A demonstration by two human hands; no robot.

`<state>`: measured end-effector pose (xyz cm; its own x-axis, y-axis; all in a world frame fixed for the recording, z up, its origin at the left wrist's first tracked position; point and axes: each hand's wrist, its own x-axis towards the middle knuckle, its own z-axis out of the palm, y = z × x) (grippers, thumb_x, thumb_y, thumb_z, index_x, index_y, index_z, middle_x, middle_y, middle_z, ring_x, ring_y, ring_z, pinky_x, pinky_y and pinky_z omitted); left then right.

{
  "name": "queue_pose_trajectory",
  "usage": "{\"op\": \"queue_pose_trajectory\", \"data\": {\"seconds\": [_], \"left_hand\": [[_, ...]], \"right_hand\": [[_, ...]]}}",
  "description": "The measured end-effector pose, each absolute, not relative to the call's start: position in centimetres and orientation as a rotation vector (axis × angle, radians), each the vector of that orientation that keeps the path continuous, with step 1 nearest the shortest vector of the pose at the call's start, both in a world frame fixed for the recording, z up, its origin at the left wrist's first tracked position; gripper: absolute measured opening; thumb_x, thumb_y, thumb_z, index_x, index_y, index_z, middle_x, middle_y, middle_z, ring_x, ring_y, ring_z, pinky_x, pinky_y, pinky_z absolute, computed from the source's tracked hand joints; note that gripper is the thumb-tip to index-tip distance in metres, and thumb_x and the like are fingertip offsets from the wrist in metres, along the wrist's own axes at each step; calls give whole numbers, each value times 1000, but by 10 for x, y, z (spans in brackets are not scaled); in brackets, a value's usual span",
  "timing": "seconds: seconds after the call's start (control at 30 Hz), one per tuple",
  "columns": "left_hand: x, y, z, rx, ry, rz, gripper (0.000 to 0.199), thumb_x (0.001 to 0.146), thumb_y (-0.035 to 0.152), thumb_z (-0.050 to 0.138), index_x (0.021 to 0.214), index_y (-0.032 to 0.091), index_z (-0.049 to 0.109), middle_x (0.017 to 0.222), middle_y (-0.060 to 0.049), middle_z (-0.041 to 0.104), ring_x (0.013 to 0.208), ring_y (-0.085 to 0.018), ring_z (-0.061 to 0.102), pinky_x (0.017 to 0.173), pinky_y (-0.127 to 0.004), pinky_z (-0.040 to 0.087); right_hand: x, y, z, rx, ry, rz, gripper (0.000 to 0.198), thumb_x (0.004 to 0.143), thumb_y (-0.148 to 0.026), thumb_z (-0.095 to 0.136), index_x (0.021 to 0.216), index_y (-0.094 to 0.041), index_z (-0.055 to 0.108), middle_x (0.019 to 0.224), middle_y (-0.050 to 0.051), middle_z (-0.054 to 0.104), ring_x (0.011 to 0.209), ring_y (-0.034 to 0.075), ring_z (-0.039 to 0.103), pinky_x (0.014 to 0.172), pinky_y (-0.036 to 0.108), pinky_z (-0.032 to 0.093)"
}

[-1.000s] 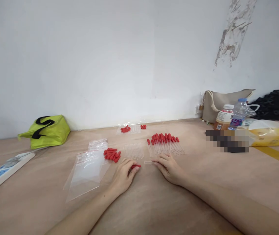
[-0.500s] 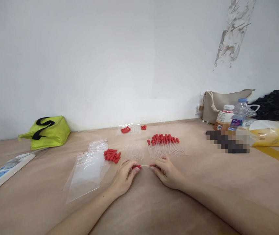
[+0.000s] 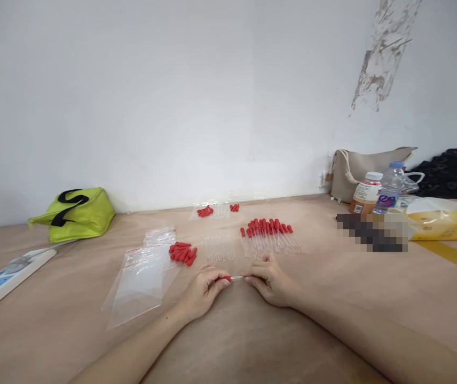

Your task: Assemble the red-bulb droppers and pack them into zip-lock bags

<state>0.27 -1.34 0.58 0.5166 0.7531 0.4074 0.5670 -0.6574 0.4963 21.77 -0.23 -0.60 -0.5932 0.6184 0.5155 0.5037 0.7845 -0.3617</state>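
Note:
My left hand [image 3: 202, 290] pinches a red rubber bulb [image 3: 223, 278] between thumb and fingers. A thin glass dropper tube [image 3: 236, 277] runs from the bulb's mouth to my right hand [image 3: 270, 280], whose closed fingertips grip its other end and hide it. Just beyond my hands lies a row of bare glass tubes [image 3: 219, 247]. To their right, several droppers with red bulbs [image 3: 270, 229] lie side by side, bulbs pointing to the wall. A heap of loose red bulbs [image 3: 182, 253] sits beyond my left hand.
Clear zip bags [image 3: 138, 285] lie at left, near a power strip [image 3: 12, 282] and a lime-green bag [image 3: 80, 216]. By the wall is a clear bag [image 3: 216, 211] with more bulbs and tubes. Bottles [image 3: 367, 194], a beige bag [image 3: 344, 178] and a yellow tissue pack [image 3: 444, 224] stand at right.
The bulb and tube have dipped slightly toward me, and the gap between my hands looks a little narrower. Both hands keep their hold; the piles look the same.

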Motion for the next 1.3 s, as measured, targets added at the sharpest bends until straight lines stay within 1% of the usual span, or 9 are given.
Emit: {"op": "queue_pose_trajectory", "data": {"seconds": [0.3, 0.57, 0.7, 1.0, 1.1, 1.17, 1.2, 1.23, 1.3], "left_hand": [[2, -15, 5, 2654, 1054, 884, 16, 87, 23, 43, 80, 19, 58, 70, 1, 62, 65, -13, 53, 86, -35, 31], [4, -16, 3, 2762, 985, 849, 15, 87, 21, 41, 80, 17, 53, 71, -1, 58, 68, -14, 51, 85, -36, 34], [5, -17, 3, 2822, 955, 830, 14, 86, 20, 40, 80, 17, 52, 72, -2, 57, 69, -14, 51, 86, -37, 33], [8, -18, 8, 3019, 959, 774, 15, 86, 17, 40, 82, 17, 55, 71, -1, 58, 72, -14, 53, 90, -40, 32], [7, -14, 8, 3028, 1030, 844, 15, 87, 18, 41, 83, 18, 56, 71, -1, 59, 72, -15, 54, 90, -41, 31], [5, -13, 6, 2996, 1045, 876, 14, 86, 19, 42, 87, 20, 57, 76, -1, 60, 76, -15, 54, 90, -41, 32], [4, -13, 5, 2965, 1059, 901, 14, 86, 20, 43, 92, 21, 56, 81, -2, 61, 80, -16, 54, 89, -40, 34], [2, -13, 3, 2920, 1090, 937, 17, 86, 20, 44, 99, 22, 54, 89, -3, 60, 85, -17, 54, 88, -38, 35], [-1, -14, 1, 2793, 1197, 1018, 29, 85, 22, 45, 113, 23, 46, 104, -6, 55, 95, -19, 51, 86, -36, 39]], "right_hand": [[218, -4, -3, -885, -2418, -58, 19, 82, -18, 41, 81, -20, 60, 72, 2, 61, 61, 11, 46, 68, 30, 21], [212, -12, -2, -873, -2409, -48, 18, 81, -15, 38, 73, -17, 54, 66, 0, 61, 52, 9, 40, 64, 29, 18], [209, -13, -4, -864, -2415, -39, 18, 80, -14, 39, 67, -16, 51, 64, 0, 60, 52, 8, 39, 65, 28, 18], [204, -14, -5, -978, -2438, -31, 20, 82, -17, 37, 67, -16, 50, 63, -2, 60, 53, 8, 39, 68, 28, 20], [204, -18, 6, -1014, -2452, -100, 21, 83, -20, 38, 70, -17, 55, 70, 1, 61, 62, 11, 44, 68, 29, 20], [207, -22, 14, -1024, -2489, -166, 23, 82, -24, 40, 70, -17, 58, 74, 4, 61, 71, 13, 47, 67, 30, 20], [209, -24, 17, -1034, -2514, -188, 24, 82, -25, 41, 69, -17, 59, 74, 5, 61, 73, 14, 47, 68, 30, 21], [212, -24, 20, -1052, -2533, -192, 25, 81, -25, 41, 68, -17, 60, 73, 6, 61, 73, 15, 48, 68, 31, 21], [221, -21, 23, -1137, -2505, -130, 26, 81, -25, 41, 66, -17, 62, 70, 5, 62, 70, 14, 49, 69, 30, 23]]}}
